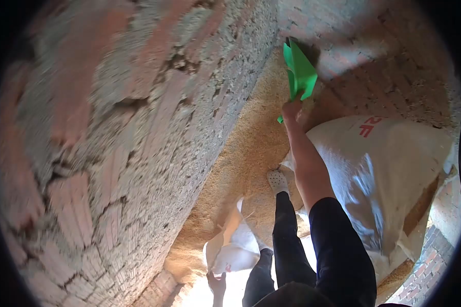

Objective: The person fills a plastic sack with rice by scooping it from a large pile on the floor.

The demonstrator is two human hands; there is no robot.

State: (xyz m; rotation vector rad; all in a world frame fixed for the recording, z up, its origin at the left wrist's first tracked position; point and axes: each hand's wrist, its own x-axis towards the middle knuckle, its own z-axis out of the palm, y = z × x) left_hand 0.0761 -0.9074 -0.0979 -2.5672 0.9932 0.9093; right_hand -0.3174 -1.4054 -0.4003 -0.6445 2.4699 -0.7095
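Note:
A green scoop [301, 71] is held by its handle in my right hand [292, 109], with the arm stretched far forward. The scoop is near the corner of the brick walls, above loose tan grain-like material [251, 133]. Low in the view, my left hand [216, 280] grips the edge of a white sack [238, 249], whose mouth is spread open beside the loose material. The inside of the sack is partly hidden.
A rough brick wall [112, 133] runs along the left, and another brick wall [389, 66] stands at the back right. A large full white sack [363, 169] with red print lies at right. My foot in a white shoe [277, 180] rests on the material.

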